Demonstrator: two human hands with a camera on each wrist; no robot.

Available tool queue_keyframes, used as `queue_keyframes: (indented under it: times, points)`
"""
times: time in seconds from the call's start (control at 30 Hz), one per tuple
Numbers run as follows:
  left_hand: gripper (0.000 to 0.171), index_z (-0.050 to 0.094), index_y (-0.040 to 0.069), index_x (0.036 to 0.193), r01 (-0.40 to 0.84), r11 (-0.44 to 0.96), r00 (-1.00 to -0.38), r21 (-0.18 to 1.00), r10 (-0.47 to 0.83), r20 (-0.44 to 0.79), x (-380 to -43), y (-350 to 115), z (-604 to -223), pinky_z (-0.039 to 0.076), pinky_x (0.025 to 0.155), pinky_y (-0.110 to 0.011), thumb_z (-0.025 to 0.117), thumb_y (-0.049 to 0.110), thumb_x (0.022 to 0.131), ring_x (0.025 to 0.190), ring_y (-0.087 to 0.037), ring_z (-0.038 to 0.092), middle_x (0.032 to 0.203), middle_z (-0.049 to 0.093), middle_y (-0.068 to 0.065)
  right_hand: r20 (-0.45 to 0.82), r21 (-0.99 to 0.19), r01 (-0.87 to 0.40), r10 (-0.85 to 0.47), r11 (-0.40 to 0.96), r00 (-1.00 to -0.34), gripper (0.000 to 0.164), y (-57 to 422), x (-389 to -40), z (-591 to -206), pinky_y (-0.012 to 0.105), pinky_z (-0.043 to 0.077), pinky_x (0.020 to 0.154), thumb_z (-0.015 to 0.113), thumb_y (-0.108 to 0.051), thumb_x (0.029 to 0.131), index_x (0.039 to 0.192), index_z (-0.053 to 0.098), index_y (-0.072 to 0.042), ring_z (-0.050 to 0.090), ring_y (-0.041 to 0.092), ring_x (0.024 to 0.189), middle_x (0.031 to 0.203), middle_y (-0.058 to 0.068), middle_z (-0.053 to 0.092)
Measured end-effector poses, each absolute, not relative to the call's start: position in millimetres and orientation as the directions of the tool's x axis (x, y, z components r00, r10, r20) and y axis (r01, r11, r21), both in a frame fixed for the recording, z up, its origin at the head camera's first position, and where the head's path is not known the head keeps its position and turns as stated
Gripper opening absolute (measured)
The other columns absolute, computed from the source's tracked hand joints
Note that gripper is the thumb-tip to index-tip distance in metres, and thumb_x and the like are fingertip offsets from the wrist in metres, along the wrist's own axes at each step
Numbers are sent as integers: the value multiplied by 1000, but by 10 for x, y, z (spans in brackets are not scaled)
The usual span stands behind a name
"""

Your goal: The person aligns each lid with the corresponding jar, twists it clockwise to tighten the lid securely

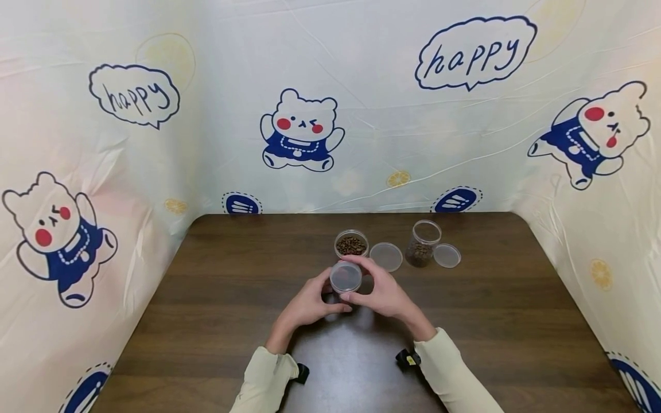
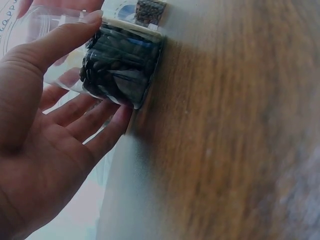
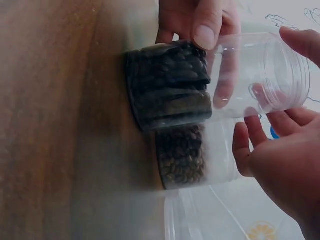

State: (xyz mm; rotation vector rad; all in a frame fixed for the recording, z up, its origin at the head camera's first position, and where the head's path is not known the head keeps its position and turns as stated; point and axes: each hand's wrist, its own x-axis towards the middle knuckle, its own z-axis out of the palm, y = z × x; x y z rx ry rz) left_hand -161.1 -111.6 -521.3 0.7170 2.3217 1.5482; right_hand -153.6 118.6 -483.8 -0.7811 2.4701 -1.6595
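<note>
While the lidded jar [image 3: 172, 85] is being held upright in front of the left uncapped jar [image 1: 336, 244], its body is being grasped by the left hand [image 1: 311, 301], with the thumb on one side and the fingers on the other. Its upper end is being gripped by the right hand [image 1: 384, 292], between thumb and fingers, right at the fitted lid [image 1: 346, 276]; neither grip is being left slack. Whether the base is being rested on the worktop [image 1: 217, 310] or held slightly above it cannot be told. In its lower part, dark bean-like pieces [image 2: 120, 60] are being contained.

Farther to the right, the right uncapped jar [image 1: 424, 244] is being flanked by two loose discs, the near-centre lid [image 1: 385, 257] and the far-right lid [image 1: 447, 256].

By judgement, the fitted lid is being worked on in this step; whether it is being loosened or tightened is not being revealed. For the next move, steadiness is probably being called for from the left hand, so that the body is not being twisted along with any turn being given by the right.
</note>
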Motion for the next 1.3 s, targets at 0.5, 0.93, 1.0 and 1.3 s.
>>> queue_keyframes:
  times: [0.5, 0.93, 1.0, 1.3]
  points:
    - [73, 52, 28, 145, 248, 334, -853, 909, 519, 42, -1620, -1115, -5203, 55, 103, -32, 91, 21, 84, 123, -15, 70, 137, 69, 1, 286, -859, -360, -241, 365, -927, 80, 1021, -1395, -4894, 34, 47, 97, 96, -32, 78, 145, 56, -17, 56, 16, 108, 136, 4, 63]
    - [81, 47, 27, 153, 258, 295, -843, 920, 535, 65, -1594, -1111, -5219, 54, 107, -44, 91, 25, 84, 126, -20, 69, 143, 65, -1, 344, -888, -434, -407, 152, -846, 76, 1132, -1478, -4937, 26, 45, 105, 85, -11, 89, 155, 50, -9, 51, 14, 133, 155, 12, 57]
    - [81, 47, 27, 153, 257, 296, -844, 920, 533, 64, -1592, -1111, -5222, 54, 108, -45, 91, 26, 84, 125, -20, 70, 143, 65, -1, 350, -884, -438, -391, 164, -852, 74, 1129, -1470, -4942, 26, 45, 104, 86, -12, 88, 154, 51, -9, 52, 14, 131, 153, 12, 59]
    - [73, 53, 27, 145, 240, 342, -856, 909, 516, 32, -1607, -1111, -5215, 55, 102, -30, 92, 23, 83, 119, -12, 71, 132, 71, 2, 313, -896, -343, -146, 283, -938, 73, 980, -1319, -4933, 47, 47, 100, 97, -27, 76, 140, 62, -20, 59, 19, 107, 128, 1, 67]
